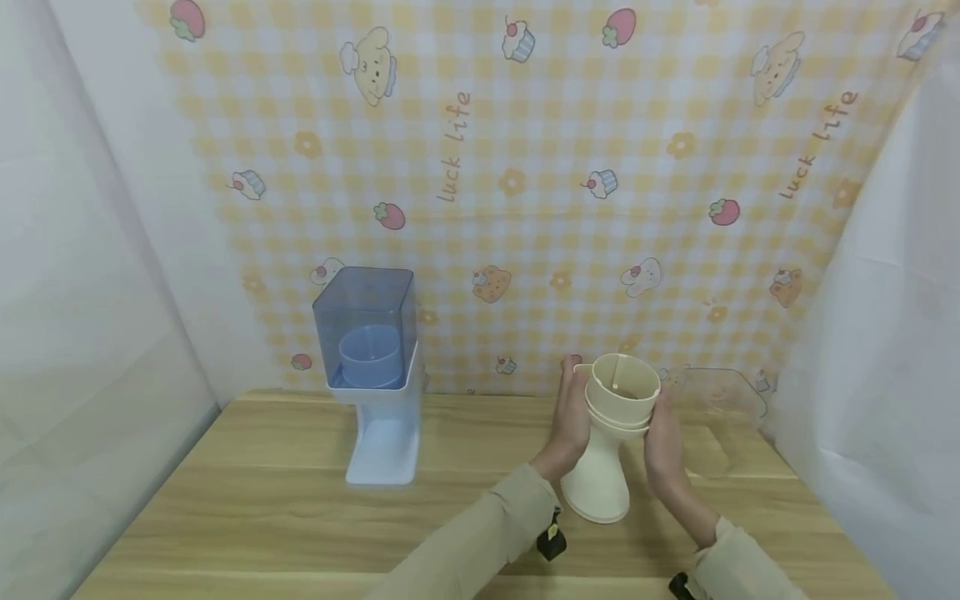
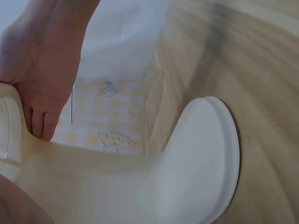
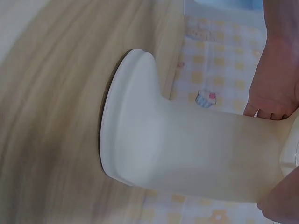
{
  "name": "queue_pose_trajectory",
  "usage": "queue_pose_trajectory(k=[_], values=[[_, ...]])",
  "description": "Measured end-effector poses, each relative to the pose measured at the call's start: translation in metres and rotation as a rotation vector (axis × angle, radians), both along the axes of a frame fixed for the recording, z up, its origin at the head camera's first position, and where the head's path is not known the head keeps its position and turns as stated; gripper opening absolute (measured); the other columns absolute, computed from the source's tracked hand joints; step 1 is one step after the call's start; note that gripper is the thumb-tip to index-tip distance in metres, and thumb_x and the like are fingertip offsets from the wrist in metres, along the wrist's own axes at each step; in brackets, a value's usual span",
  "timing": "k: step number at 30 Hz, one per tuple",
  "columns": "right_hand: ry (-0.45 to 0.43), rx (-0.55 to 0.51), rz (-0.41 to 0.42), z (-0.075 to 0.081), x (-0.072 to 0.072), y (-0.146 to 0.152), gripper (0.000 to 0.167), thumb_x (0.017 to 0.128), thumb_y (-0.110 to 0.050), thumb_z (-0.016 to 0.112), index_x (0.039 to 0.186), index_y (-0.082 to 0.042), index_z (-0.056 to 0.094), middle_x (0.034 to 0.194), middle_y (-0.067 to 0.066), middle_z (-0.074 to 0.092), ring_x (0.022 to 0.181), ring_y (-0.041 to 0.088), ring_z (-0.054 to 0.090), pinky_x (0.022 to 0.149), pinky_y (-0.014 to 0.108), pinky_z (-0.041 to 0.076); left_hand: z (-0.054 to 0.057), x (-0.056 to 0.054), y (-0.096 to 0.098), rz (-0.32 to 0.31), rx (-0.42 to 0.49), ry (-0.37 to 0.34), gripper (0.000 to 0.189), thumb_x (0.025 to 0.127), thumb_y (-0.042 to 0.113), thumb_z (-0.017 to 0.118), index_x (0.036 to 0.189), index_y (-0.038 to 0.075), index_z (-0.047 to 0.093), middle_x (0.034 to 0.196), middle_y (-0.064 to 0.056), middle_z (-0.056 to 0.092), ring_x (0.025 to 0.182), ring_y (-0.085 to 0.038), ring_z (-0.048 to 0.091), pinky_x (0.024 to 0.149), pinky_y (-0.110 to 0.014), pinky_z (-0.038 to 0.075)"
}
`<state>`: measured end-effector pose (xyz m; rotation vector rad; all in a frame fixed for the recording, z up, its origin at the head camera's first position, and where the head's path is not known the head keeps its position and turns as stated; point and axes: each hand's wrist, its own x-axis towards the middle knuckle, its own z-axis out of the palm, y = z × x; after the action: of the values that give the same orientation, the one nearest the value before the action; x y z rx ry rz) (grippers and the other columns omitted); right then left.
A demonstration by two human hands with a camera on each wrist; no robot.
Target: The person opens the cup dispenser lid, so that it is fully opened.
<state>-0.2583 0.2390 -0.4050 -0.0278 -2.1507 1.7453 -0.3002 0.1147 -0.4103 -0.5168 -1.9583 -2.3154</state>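
A cream dispenser stand (image 1: 596,483) stands upright at the right of the table, with a round open cup (image 1: 624,404) at its top. My left hand (image 1: 572,421) grips the stand's upper part from the left, just below the cup. From the right, my right hand (image 1: 663,446) holds the same part, its fingers partly hidden behind it. In the left wrist view, the stand's flared foot (image 2: 205,154) meets the wooden surface. The narrow neck (image 3: 210,149) shows between foot and hands in the right wrist view.
A clear plastic container (image 1: 723,400) sits behind my right hand, near the table's right edge. At the left stands a similar white dispenser (image 1: 382,446) topped by a translucent blue box (image 1: 363,308). A checked cloth backdrop (image 1: 517,242) hangs behind the wooden table (image 1: 300,533).
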Motion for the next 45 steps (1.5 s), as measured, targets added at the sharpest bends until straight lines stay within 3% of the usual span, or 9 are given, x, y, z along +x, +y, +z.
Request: queue_pose_trajectory(k=[3, 8, 12, 18, 26, 33, 38, 42, 45], values=[[0.007, 0.003, -0.002, 0.0, -0.011, 0.006, 0.064, 0.107, -0.046, 0.004, 0.123, -0.003, 0.048, 0.095, -0.005, 0.048, 0.096, 0.008, 0.047, 0.091, 0.022, 0.037, 0.0, -0.009, 0.005, -0.016, -0.003, -0.022, 0.061, 0.108, 0.041, 0.016, 0.161, 0.019, -0.001, 0.169, -0.002, 0.006, 0.155, -0.018, -0.001, 0.126, -0.047, 0.002], [-0.021, -0.021, -0.041, 0.001, -0.025, 0.012, 0.056, 0.108, -0.047, 0.007, 0.116, -0.01, 0.048, 0.093, -0.005, 0.044, 0.091, 0.011, 0.043, 0.086, 0.023, 0.037, 0.002, -0.025, 0.011, -0.026, 0.01, 0.028, 0.055, 0.108, 0.038, 0.017, 0.157, 0.014, 0.015, 0.164, -0.011, 0.017, 0.154, -0.025, 0.013, 0.125, -0.049, 0.013], [0.002, -0.062, -0.081, 0.003, -0.039, 0.014, 0.052, 0.109, -0.046, 0.013, 0.122, -0.012, 0.051, 0.091, -0.007, 0.045, 0.09, 0.01, 0.042, 0.084, 0.024, 0.036, 0.004, -0.036, 0.015, -0.013, -0.009, 0.002, 0.062, 0.107, 0.041, 0.018, 0.161, 0.014, 0.003, 0.168, -0.01, 0.001, 0.155, -0.025, 0.003, 0.126, -0.047, 0.007], [0.012, -0.078, -0.081, 0.003, -0.05, 0.013, 0.05, 0.108, -0.047, 0.014, 0.106, -0.015, 0.053, 0.08, -0.005, 0.037, 0.075, 0.012, 0.036, 0.072, 0.027, 0.033, 0.006, -0.044, 0.016, 0.044, -0.058, -0.038, 0.064, 0.106, 0.044, 0.018, 0.161, 0.015, 0.002, 0.169, -0.003, 0.008, 0.155, -0.022, 0.009, 0.126, -0.043, 0.011], [-0.013, -0.109, -0.07, 0.003, -0.049, 0.016, 0.069, 0.106, -0.054, 0.01, 0.134, -0.005, 0.05, 0.099, -0.008, 0.047, 0.101, 0.008, 0.043, 0.095, 0.024, 0.032, 0.008, -0.043, 0.017, 0.026, -0.069, -0.037, 0.065, 0.107, 0.047, 0.017, 0.161, 0.016, 0.001, 0.169, 0.003, 0.01, 0.154, -0.015, 0.009, 0.126, -0.038, 0.01], [-0.034, -0.116, -0.046, -0.003, -0.047, 0.018, 0.069, 0.106, -0.055, 0.01, 0.133, -0.007, 0.05, 0.101, -0.007, 0.048, 0.104, 0.007, 0.044, 0.1, 0.028, 0.031, 0.003, -0.041, 0.018, 0.005, -0.083, -0.051, 0.065, 0.108, 0.045, 0.015, 0.161, 0.012, -0.001, 0.169, -0.004, 0.003, 0.155, -0.017, 0.004, 0.127, -0.04, 0.007], [0.029, -0.159, 0.03, -0.007, -0.045, 0.019, 0.058, 0.107, -0.051, 0.01, 0.132, -0.013, 0.046, 0.11, -0.007, 0.047, 0.114, 0.005, 0.042, 0.108, 0.03, 0.029, -0.002, -0.035, 0.012, -0.006, -0.071, -0.127, 0.085, 0.102, 0.065, 0.011, 0.153, -0.002, 0.023, 0.16, -0.02, 0.027, 0.151, -0.036, 0.022, 0.124, -0.052, 0.015], [0.125, -0.236, 0.152, -0.006, -0.038, 0.028, 0.059, 0.108, -0.047, 0.014, 0.151, -0.011, 0.032, 0.145, -0.002, 0.042, 0.144, 0.013, 0.031, 0.122, 0.029, 0.019, -0.001, -0.026, 0.003, 0.01, -0.1, -0.126, 0.087, 0.098, 0.072, 0.009, 0.158, 0.009, 0.018, 0.166, -0.008, 0.017, 0.155, -0.028, 0.01, 0.125, -0.052, 0.007], [0.114, -0.233, 0.231, -0.008, -0.021, 0.039, 0.065, 0.108, -0.048, 0.013, 0.16, -0.01, 0.006, 0.168, 0.005, 0.009, 0.156, 0.019, 0.003, 0.126, 0.028, 0.005, -0.002, -0.015, -0.006, -0.014, -0.131, -0.094, 0.078, 0.1, 0.068, 0.009, 0.16, 0.018, 0.018, 0.168, -0.003, 0.014, 0.155, -0.024, 0.009, 0.125, -0.052, 0.006]])
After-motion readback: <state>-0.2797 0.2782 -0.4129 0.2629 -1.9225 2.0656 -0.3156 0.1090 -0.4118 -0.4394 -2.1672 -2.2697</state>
